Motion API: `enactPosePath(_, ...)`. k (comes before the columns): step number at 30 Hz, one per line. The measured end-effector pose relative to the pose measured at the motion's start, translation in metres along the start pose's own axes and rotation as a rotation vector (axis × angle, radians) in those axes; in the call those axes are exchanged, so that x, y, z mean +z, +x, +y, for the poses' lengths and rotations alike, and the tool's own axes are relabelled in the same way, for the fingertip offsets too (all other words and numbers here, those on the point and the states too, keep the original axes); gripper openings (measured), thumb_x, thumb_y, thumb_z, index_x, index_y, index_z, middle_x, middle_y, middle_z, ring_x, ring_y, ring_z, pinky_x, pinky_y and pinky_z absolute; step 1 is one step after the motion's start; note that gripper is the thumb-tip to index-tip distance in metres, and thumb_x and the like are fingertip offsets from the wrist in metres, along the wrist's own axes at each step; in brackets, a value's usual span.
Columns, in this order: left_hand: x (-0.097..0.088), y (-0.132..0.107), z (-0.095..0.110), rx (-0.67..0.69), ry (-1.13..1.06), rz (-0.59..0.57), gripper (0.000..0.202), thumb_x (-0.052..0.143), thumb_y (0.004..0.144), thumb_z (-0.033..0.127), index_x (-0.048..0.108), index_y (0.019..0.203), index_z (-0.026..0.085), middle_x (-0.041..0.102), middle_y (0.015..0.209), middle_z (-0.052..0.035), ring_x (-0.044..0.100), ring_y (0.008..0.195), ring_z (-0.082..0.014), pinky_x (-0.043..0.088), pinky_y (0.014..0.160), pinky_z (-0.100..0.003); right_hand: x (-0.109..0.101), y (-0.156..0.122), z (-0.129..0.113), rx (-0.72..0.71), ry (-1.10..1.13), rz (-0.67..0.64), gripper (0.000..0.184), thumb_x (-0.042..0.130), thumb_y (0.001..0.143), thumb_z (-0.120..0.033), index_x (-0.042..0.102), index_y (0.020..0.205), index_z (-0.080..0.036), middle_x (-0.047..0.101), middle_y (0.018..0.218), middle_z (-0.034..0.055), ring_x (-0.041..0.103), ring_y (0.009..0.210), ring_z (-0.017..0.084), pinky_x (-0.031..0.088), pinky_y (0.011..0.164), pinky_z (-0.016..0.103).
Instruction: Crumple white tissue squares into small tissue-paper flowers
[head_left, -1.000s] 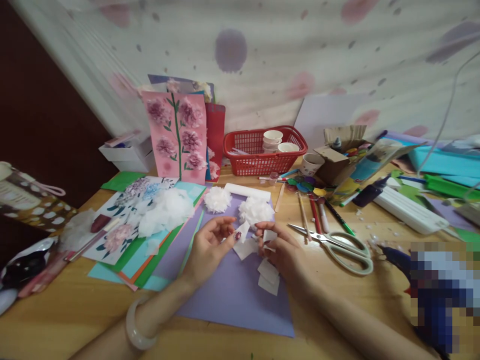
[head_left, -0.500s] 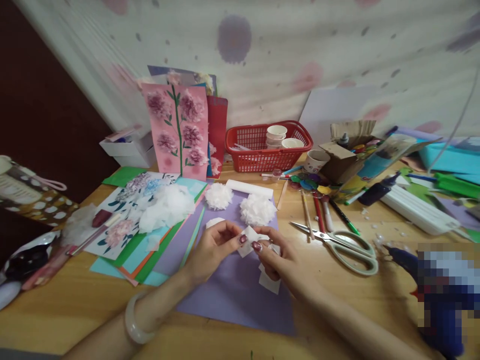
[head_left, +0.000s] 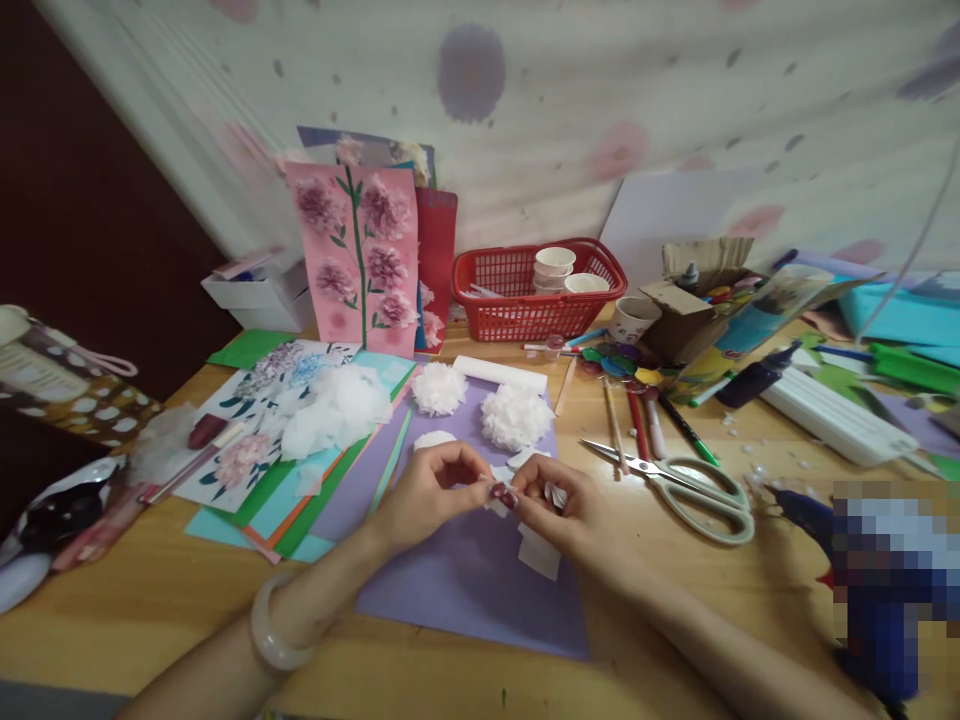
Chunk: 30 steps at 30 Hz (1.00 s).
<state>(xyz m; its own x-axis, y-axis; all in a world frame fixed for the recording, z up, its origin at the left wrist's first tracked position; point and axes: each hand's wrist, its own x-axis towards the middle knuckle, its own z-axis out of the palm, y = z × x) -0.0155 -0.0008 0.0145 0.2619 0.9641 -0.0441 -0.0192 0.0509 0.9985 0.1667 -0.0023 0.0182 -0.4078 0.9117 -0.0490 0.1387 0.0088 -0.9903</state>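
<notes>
Both my hands meet over a purple sheet (head_left: 465,590), thumb tips together. Between their fingertips is a small piece of white tissue paper (head_left: 498,506), mostly covered by the fingers. My left hand (head_left: 435,500) pinches its left side, and my right hand (head_left: 559,505) pinches the right. Under my right hand lie more white paper squares (head_left: 538,553). Two fluffy white paper flowers (head_left: 516,416) rest just beyond my fingers, with a white roll (head_left: 500,374) behind them. Part of another white piece (head_left: 433,439) shows behind my left hand.
Scissors (head_left: 686,485) lie right of my hand, and a blue glue gun (head_left: 810,525) is farther right. A red basket (head_left: 502,320) with paper cups stands at the back. Loose white tissue (head_left: 337,410) covers coloured sheets on the left, before a pink flower picture (head_left: 360,260).
My fingertips have drawn together, and the white paper square that was held flat is now pinched up small between them. The view has shifted slightly.
</notes>
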Motion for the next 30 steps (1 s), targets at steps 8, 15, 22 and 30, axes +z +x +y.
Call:
enactPosePath(8, -0.001, -0.001, -0.003, 0.247, 0.154, 0.089, 0.024, 0.077, 0.069, 0.023, 0.055, 0.064, 0.016, 0.055, 0.068, 0.0009, 0.052, 0.068, -0.0115, 0.042, 0.066, -0.024, 0.0, -0.005, 0.0, 0.013, 0.1, 0.074, 0.03, 0.056, 0.085, -0.045, 0.047, 0.073, -0.019, 0.037, 0.059, -0.0068, 0.029, 0.049, 0.008, 0.024, 0.046, 0.021)
enactPosePath(15, 0.001, -0.007, -0.001, 0.378, 0.402, 0.082, 0.023, 0.075, 0.073, 0.028, 0.057, 0.063, 0.017, 0.059, 0.069, -0.0013, 0.056, 0.069, -0.014, 0.043, 0.068, -0.027, 0.002, -0.006, 0.001, -0.042, -0.02, 0.0, 0.028, 0.057, 0.084, -0.043, 0.059, 0.077, -0.017, 0.044, 0.062, -0.0034, 0.038, 0.057, 0.011, 0.03, 0.053, 0.022)
enactPosePath(22, 0.004, -0.01, 0.002, 0.391, 0.474, 0.05, 0.021, 0.072, 0.075, 0.028, 0.057, 0.064, 0.017, 0.06, 0.071, -0.0019, 0.058, 0.07, -0.0144, 0.044, 0.068, -0.027, 0.003, -0.007, -0.004, 0.022, 0.034, -0.01, 0.03, 0.062, 0.079, -0.047, 0.059, 0.075, -0.017, 0.043, 0.059, -0.0037, 0.038, 0.057, 0.011, 0.032, 0.054, 0.022)
enactPosePath(30, 0.005, -0.011, 0.004, 0.399, 0.468, 0.017, 0.019, 0.073, 0.074, 0.025, 0.058, 0.065, 0.017, 0.061, 0.072, -0.0014, 0.058, 0.069, -0.0134, 0.045, 0.068, -0.025, 0.002, -0.007, -0.001, 0.01, 0.035, -0.012, 0.027, 0.06, 0.082, -0.044, 0.059, 0.075, -0.017, 0.041, 0.058, -0.0049, 0.034, 0.054, 0.01, 0.028, 0.052, 0.023)
